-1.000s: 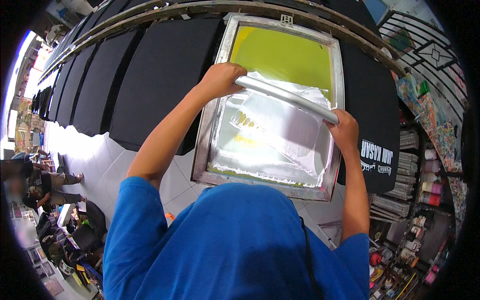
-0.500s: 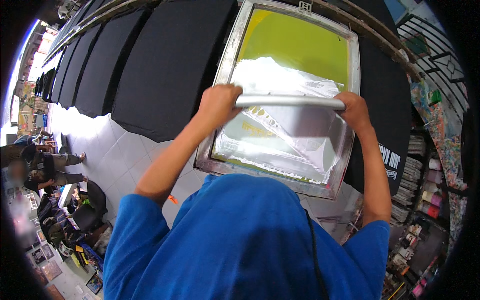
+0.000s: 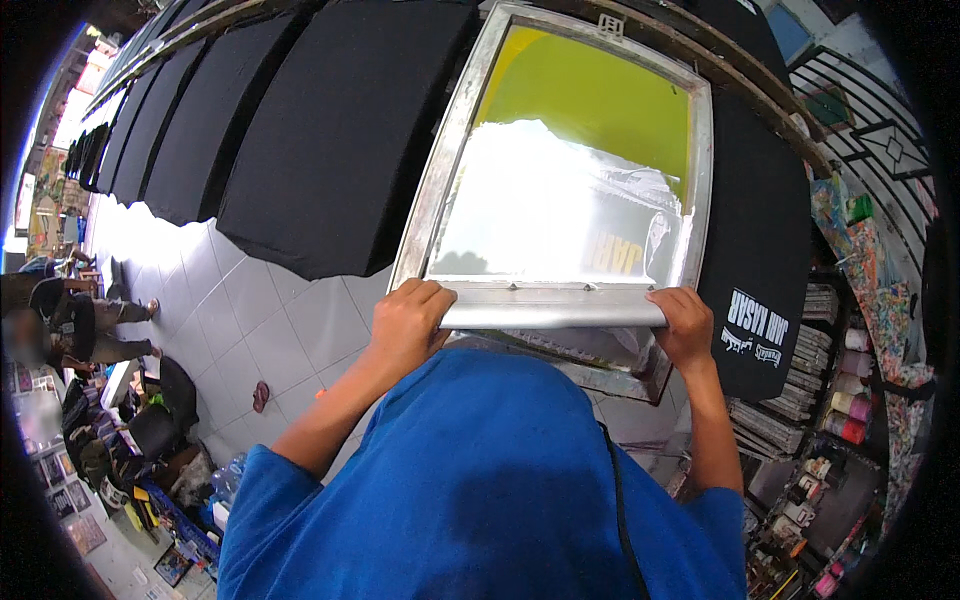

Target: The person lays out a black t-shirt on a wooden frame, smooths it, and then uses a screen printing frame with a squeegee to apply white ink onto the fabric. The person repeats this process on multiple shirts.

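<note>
My left hand [image 3: 410, 322] and my right hand [image 3: 683, 328] grip the two ends of a silver squeegee [image 3: 552, 310], lying crosswise low on a silver-framed printing screen [image 3: 450, 150]. Above the squeegee, white ink [image 3: 525, 180] covers much of the mesh, with yellow-green coating [image 3: 590, 75] showing at the top and some reversed yellow lettering near the lower right. The screen's lower part beyond the bar is partly hidden by the squeegee and my blue shirt. Right of the screen lies a black garment [image 3: 752, 190] with white printed lettering.
Black garments on boards [image 3: 320, 140] run leftward along a wooden rail. Below left are tiled floor [image 3: 240, 310], a sandal [image 3: 260, 397], a person [image 3: 85, 325] and a cluttered table. At right stand stacked frames [image 3: 775, 410], ink containers [image 3: 850, 405] and a metal grille [image 3: 870, 120].
Both hands have drawn the squeegee downward toward my body, from the middle of the screen to its lower part. The white ink now spreads over more of the mesh above it.
</note>
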Demonstrator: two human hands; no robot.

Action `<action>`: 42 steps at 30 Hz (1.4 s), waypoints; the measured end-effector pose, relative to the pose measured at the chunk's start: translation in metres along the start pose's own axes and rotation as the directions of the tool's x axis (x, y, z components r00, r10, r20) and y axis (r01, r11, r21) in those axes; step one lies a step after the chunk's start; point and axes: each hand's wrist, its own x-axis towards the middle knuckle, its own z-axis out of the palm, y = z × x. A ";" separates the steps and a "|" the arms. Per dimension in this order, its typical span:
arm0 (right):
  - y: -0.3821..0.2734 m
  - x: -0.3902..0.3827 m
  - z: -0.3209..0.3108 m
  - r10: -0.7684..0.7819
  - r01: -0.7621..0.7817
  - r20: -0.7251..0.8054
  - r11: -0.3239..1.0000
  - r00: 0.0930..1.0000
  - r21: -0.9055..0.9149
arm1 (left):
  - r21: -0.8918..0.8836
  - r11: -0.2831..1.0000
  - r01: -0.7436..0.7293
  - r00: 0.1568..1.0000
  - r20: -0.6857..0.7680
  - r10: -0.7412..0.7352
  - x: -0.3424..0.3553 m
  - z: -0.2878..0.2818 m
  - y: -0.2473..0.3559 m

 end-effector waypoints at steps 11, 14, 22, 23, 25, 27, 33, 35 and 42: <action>-0.020 -0.035 0.010 0.093 -0.111 -0.170 0.989 0.981 -0.100 | 0.049 0.989 -0.137 0.990 0.038 0.135 0.018 0.001 -0.012; -0.016 -0.032 0.004 0.148 -0.165 -0.147 0.980 0.978 -0.111 | 0.062 0.988 -0.142 0.989 0.046 0.139 0.036 -0.002 -0.015; 0.057 0.065 -0.016 0.234 -0.261 -0.196 0.957 0.952 -0.129 | 0.149 0.971 -0.187 0.982 0.046 0.182 0.180 0.004 -0.043; 0.066 0.078 -0.018 0.249 -0.277 -0.196 0.953 0.948 -0.126 | 0.146 0.970 -0.194 0.981 0.047 0.189 0.196 0.005 -0.046; 0.086 0.100 -0.012 0.236 -0.264 -0.204 0.956 0.950 -0.125 | 0.149 0.970 -0.192 0.980 0.072 0.183 0.223 0.010 -0.055; 0.098 0.109 -0.006 0.250 -0.275 -0.191 0.953 0.949 -0.124 | 0.161 0.969 -0.186 0.980 0.107 0.170 0.241 0.017 -0.061; 0.106 0.100 0.014 0.312 -0.327 -0.118 0.935 0.943 -0.135 | 0.203 0.960 -0.194 0.977 0.132 0.169 0.235 0.034 -0.066; 0.102 0.098 0.011 0.323 -0.332 -0.089 0.933 0.942 -0.136 | 0.208 0.961 -0.182 0.978 0.142 0.155 0.227 0.031 -0.061; 0.032 0.007 0.023 0.313 -0.324 -0.091 0.934 0.945 -0.153 | 0.148 0.974 -0.171 0.980 0.128 0.153 0.121 0.029 -0.049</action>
